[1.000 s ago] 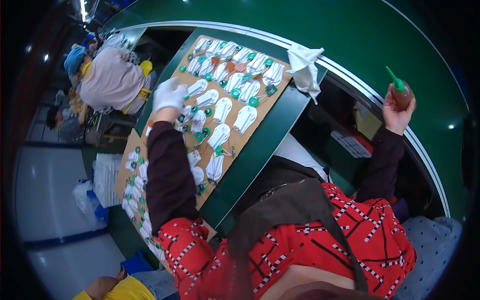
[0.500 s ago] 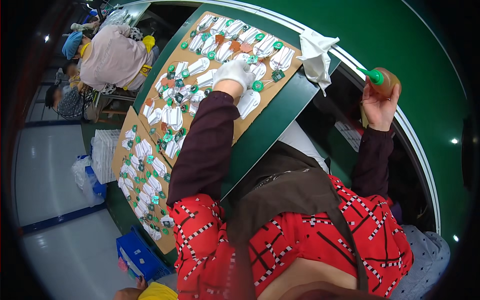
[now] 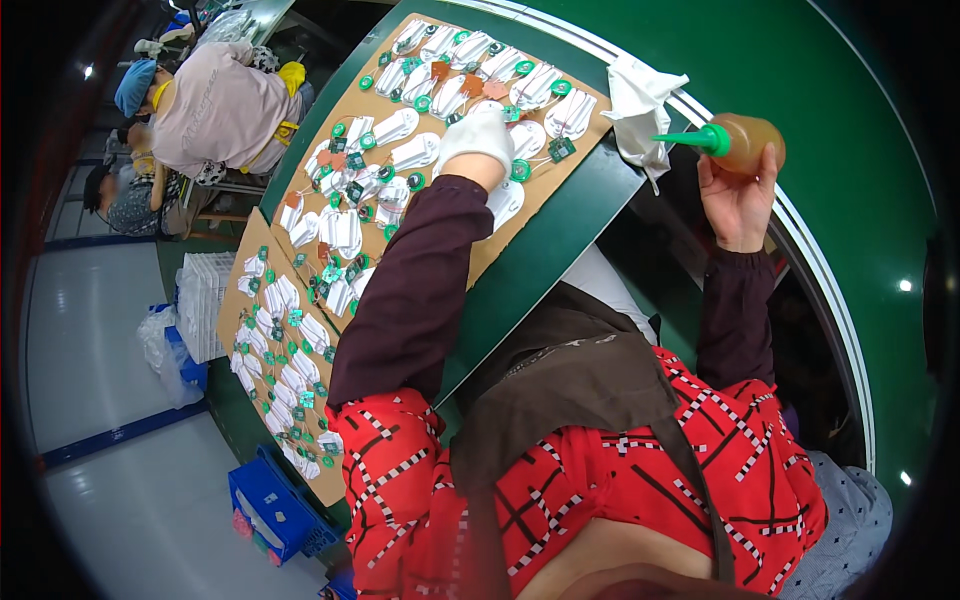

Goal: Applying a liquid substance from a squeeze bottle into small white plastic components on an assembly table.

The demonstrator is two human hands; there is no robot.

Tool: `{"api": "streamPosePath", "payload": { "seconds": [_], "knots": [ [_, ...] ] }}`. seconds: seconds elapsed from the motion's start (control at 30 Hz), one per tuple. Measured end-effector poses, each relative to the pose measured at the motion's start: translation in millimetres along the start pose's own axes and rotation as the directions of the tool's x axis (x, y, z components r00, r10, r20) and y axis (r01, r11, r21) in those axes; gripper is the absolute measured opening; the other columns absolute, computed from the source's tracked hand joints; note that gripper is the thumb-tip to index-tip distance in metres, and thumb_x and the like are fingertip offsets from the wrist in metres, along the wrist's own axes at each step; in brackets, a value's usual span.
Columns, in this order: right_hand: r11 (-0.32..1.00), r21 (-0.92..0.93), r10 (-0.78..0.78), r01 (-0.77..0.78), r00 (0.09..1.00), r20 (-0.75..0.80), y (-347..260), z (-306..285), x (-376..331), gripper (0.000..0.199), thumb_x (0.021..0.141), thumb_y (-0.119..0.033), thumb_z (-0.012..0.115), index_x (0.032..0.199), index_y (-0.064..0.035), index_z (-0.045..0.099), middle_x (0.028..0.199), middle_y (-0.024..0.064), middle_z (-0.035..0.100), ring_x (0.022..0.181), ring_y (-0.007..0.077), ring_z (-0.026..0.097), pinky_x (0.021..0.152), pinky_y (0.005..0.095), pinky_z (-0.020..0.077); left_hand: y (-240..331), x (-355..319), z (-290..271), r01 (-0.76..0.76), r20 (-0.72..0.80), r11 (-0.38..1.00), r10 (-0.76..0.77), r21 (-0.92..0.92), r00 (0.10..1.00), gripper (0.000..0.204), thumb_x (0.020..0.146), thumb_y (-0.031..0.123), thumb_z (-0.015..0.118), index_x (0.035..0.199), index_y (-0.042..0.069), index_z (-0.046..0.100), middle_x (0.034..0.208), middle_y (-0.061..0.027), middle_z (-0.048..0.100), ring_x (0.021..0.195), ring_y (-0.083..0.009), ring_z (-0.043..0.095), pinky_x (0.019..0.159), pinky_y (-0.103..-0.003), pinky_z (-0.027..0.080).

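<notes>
My right hand (image 3: pixel 738 203) is closed round a squeeze bottle (image 3: pixel 752 146) of brownish liquid, held tilted on its side. Its green nozzle (image 3: pixel 690 138) points left, toward a crumpled white cloth (image 3: pixel 637 105). My left hand (image 3: pixel 480 142), in a white glove, is over the cardboard sheet (image 3: pixel 400 35) among white plastic housings (image 3: pixel 415 151). The back of the glove hides its fingers and anything under them. Wired to the housings are small green circuit boards (image 3: pixel 562 149) and round green-rimmed parts (image 3: pixel 520 170). Orange-brown pieces (image 3: pixel 495 90) lie among them.
A second cardboard sheet (image 3: pixel 262 225) with more such parts lies at the left. Beyond the bench, a person in a blue cap (image 3: pixel 215 110) bends over work. A blue crate (image 3: pixel 275 505) and stacked white trays (image 3: pixel 203 305) stand left. A white rail (image 3: pixel 820 270) curves along the right.
The bottle has tipped over further and swung left, so its nozzle reaches nearer the cloth. My right hand moved slightly left with it. My left hand stays over nearly the same spot.
</notes>
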State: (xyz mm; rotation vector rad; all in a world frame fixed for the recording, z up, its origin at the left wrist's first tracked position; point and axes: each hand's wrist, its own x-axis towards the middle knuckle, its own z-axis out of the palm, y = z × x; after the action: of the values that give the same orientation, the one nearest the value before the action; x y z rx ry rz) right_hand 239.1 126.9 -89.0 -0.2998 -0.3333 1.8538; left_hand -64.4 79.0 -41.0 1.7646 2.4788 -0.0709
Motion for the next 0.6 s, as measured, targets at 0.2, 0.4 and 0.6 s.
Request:
{"api": "streamPosePath", "payload": {
  "seconds": [0.2,0.4,0.6],
  "knots": [
    [0.910,-0.365,-0.146,0.198,0.975,0.166,47.7,44.5,13.1,0.047,0.088,-0.026,0.057,0.127,-0.0052,0.041,0.121,0.0075,0.051,0.113,0.0231,0.050,0.097,0.0396,0.0397,-44.2,0.6,20.3,0.099,0.045,0.876,-0.088,-0.473,0.995,0.024,0.081,0.023,0.059,0.095,0.003,0.061,0.082,-0.0141,0.065,0.071,-0.0204,0.065,0.066,-0.031,0.050],
    [0.672,-0.631,-0.128,0.388,0.900,0.417,85.3,70.3,33.8,0.039,0.081,-0.013,0.066,0.113,0.0014,0.049,0.097,0.0056,0.059,0.084,0.0128,0.058,0.073,0.0262,0.0474,-49.7,-10.4,21.9,0.201,0.184,0.428,-0.080,-0.881,0.980,0.014,0.084,0.014,0.056,0.088,0.001,0.059,0.068,-0.0061,0.062,0.055,-0.0110,0.057,0.051,-0.026,0.045],
    [0.562,-0.697,-0.124,0.444,0.879,0.460,105.3,75.9,47.3,0.039,0.081,-0.013,0.068,0.112,0.0018,0.051,0.099,0.0061,0.059,0.088,0.0148,0.057,0.080,0.0275,0.0454,-51.7,-12.5,23.6,0.174,0.175,0.424,-0.037,-0.889,0.984,0.013,0.084,0.015,0.055,0.085,0.002,0.058,0.067,-0.0056,0.061,0.056,-0.0112,0.057,0.050,-0.025,0.043]
  ]
}}
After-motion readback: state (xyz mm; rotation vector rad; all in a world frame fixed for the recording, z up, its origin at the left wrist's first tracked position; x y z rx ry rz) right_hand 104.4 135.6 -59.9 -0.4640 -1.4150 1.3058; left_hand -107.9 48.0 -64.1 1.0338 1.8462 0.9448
